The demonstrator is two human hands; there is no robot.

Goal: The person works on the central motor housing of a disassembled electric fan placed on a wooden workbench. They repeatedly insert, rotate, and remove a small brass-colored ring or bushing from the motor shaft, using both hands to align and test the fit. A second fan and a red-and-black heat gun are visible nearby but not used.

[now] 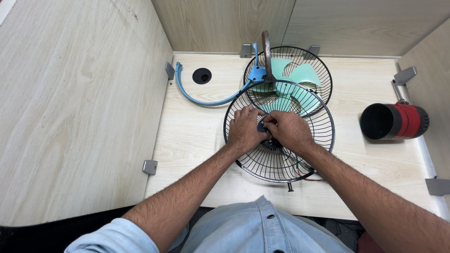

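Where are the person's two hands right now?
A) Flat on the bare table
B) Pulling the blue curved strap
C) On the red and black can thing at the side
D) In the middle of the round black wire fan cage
D: the left hand and right hand meet at the dark hub in the centre of the front wire fan cage, far from the red and black cylinder.
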